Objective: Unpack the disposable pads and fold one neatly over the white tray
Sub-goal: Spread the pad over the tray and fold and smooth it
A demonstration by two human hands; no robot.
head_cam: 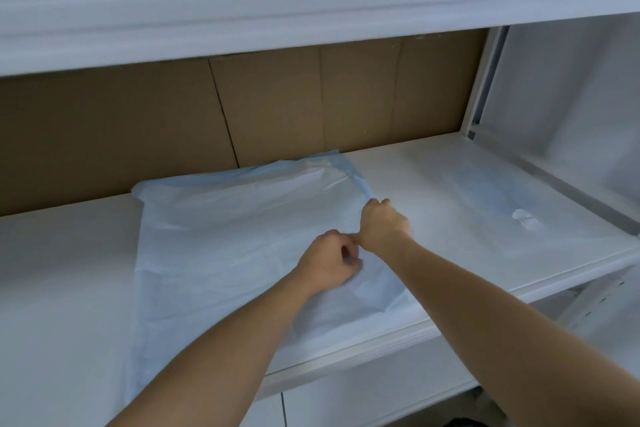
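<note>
A pale blue disposable pad (214, 239) lies spread over the white tray (450, 319), creased and partly doubled over along its right side. My right hand (382, 224) grips the pad's blue right edge with curled fingers. My left hand (329, 262) sits just in front of it, fingers curled and pinching the pad's sheet near the right side. The pad's near left corner hangs past the tray's front edge.
A clear plastic bag (502, 211) holding more blue pads lies on the tray to the right. Brown cardboard (270, 107) lines the back. A white shelf (277, 3) overhangs above, and a metal upright (485, 80) stands at the right.
</note>
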